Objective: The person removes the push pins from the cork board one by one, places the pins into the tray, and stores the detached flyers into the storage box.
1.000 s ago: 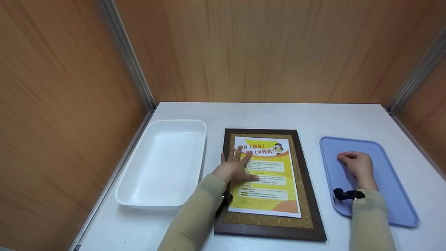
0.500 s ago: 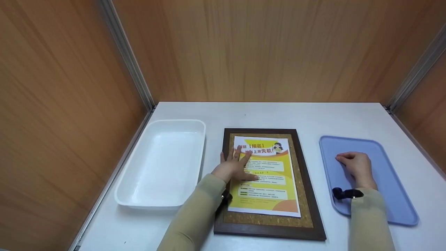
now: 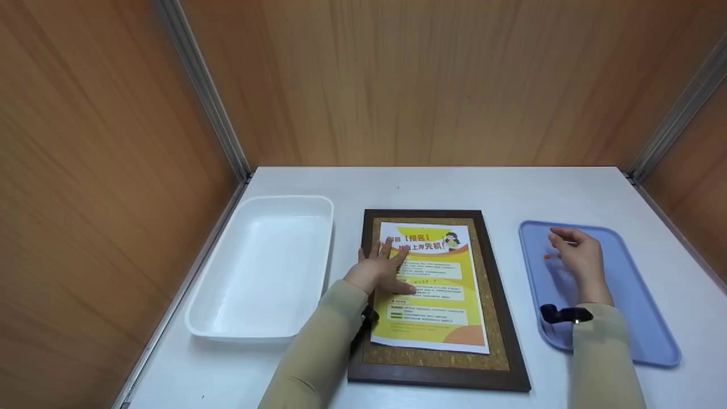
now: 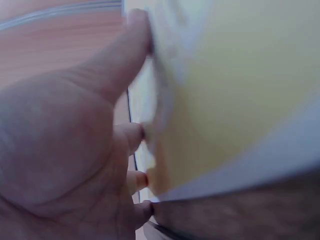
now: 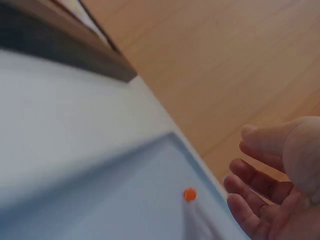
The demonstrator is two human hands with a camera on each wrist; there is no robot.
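A yellow poster (image 3: 440, 295) lies on a cork board in a dark wooden frame (image 3: 502, 295) at the middle of the white table. My left hand (image 3: 379, 268) rests flat on the poster's left side with its fingers spread. In the left wrist view the fingers (image 4: 131, 136) press on the blurred sheet (image 4: 240, 90). My right hand (image 3: 578, 254) hovers over the far part of a blue tray (image 3: 639, 301), fingers relaxed and holding nothing. A small orange pin (image 3: 547, 257) lies on the tray just left of that hand. In the right wrist view the pin (image 5: 189, 194) sits near the fingertips (image 5: 235, 182).
An empty white bin (image 3: 261, 272) stands left of the frame. Wooden walls close in the table (image 3: 454, 187) at the left, back and right. A black wrist strap (image 3: 559, 313) hangs over the tray's near part.
My right hand has lifted off the blue tray and moved a little farther away, uncovering the small orange pin. The left hand stays on the poster.
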